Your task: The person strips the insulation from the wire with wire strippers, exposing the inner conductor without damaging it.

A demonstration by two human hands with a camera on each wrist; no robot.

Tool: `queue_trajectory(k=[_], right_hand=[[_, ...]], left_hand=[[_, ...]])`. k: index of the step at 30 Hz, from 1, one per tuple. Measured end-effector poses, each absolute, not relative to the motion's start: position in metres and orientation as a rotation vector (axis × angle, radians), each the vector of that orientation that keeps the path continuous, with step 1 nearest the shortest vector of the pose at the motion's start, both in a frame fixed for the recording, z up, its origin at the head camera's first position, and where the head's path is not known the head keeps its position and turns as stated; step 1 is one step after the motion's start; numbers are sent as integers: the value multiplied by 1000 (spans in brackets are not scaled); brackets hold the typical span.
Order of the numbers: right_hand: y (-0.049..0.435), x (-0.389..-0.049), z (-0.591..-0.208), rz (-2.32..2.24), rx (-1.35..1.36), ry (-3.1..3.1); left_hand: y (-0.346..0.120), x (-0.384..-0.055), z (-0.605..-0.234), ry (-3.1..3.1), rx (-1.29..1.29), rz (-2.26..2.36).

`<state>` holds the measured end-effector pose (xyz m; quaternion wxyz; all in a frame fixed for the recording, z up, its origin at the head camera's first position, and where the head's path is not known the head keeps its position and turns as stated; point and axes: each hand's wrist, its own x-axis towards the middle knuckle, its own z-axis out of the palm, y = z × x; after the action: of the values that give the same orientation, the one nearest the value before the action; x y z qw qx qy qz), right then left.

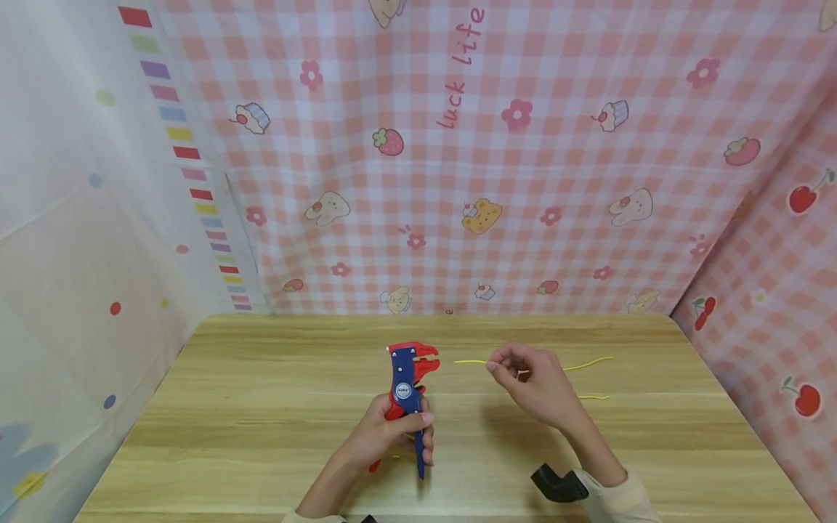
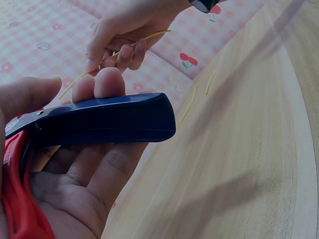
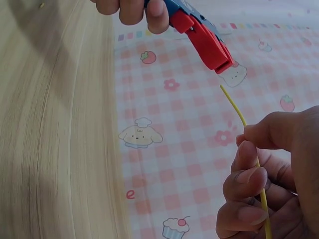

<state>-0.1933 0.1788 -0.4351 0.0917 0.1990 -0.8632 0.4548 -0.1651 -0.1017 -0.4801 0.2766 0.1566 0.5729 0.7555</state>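
My right hand (image 1: 532,379) pinches a thin, yellow, plastic-coated wire (image 1: 469,361) between thumb and forefinger, its tip near but apart from the blue-and-red, long-handled wire stripper (image 1: 404,374) that my left hand (image 1: 379,430) grips by the handles. I'd expect the wire to be light and springy, best held near its tip; the tool looks rigid and heavier, steadiest by its handles. Below lies a pale wood-grain worktop (image 1: 261,407); pink-and-white checked cloth (image 1: 425,174) hangs behind.
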Motion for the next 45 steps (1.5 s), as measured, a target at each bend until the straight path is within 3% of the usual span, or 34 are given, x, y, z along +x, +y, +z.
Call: queue_trajectory(k=[45], right_hand=[[162,-183,-428,1491,658,-2484]], left_hand=[[-93,-159,-480,1498,521,2049]])
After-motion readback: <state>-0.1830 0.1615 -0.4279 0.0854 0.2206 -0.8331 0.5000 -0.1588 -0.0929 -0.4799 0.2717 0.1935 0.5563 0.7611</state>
